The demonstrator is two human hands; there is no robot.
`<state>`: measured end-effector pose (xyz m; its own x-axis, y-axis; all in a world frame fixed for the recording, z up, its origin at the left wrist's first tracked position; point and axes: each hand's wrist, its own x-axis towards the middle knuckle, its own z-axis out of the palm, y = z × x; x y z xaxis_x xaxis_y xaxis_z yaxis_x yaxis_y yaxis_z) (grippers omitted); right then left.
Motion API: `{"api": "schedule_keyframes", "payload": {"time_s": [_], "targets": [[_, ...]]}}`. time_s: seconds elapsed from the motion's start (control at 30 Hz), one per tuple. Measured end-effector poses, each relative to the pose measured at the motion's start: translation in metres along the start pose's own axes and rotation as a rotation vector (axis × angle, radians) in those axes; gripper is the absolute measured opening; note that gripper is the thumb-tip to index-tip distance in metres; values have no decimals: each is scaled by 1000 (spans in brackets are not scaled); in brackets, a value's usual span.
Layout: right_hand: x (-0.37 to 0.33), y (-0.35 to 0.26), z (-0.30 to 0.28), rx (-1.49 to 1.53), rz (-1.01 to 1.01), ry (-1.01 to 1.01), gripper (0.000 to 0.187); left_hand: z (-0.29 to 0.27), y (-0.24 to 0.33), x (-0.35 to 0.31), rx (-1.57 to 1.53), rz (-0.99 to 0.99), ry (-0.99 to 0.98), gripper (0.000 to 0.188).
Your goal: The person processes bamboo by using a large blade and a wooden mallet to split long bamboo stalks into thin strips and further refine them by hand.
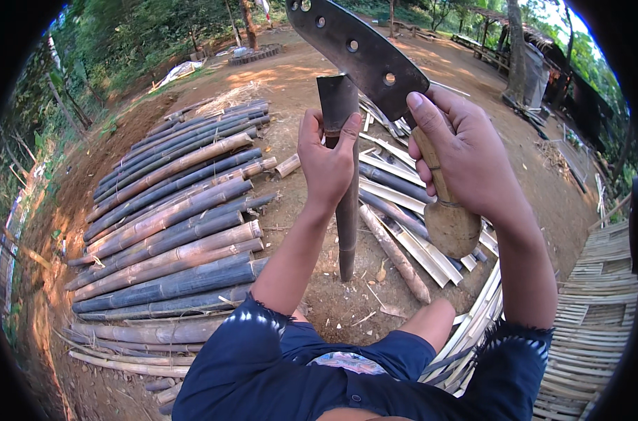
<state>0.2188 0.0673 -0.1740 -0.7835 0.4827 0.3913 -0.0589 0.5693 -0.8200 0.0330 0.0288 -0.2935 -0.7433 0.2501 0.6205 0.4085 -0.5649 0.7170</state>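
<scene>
My left hand (327,160) is wrapped round a dark bamboo pole (339,98) just below its top end. The pole stands roughly upright before me and narrows toward its lower end near the ground; whether it touches the ground I cannot tell. In my right hand (466,151) is a broad, dark cleaver (371,67) with a row of round holes along its blade and a thick, pale wooden handle (452,228). The blade slants up to the left, and its lower edge meets the pole's top rim, above my left fingers.
A long pile of bamboo poles (171,189) lies at my left. Split bamboo pieces (417,245) and a loose pole (396,256) lie on the dirt to the right of the upright one. At far right is a slatted bamboo platform (586,323); a tree trunk (517,52) stands beyond.
</scene>
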Motion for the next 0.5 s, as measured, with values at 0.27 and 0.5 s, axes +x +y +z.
{"api": "schedule_keyframes", "payload": {"time_s": [0.27,0.5], "targets": [[-3,-6,-2,-91,-43,-22,34,-8,-1,-3,157,128,-25,18],[-1,-3,-15,-303,25,-20,37,-8,11,-13,178,97,-160,25]]}}
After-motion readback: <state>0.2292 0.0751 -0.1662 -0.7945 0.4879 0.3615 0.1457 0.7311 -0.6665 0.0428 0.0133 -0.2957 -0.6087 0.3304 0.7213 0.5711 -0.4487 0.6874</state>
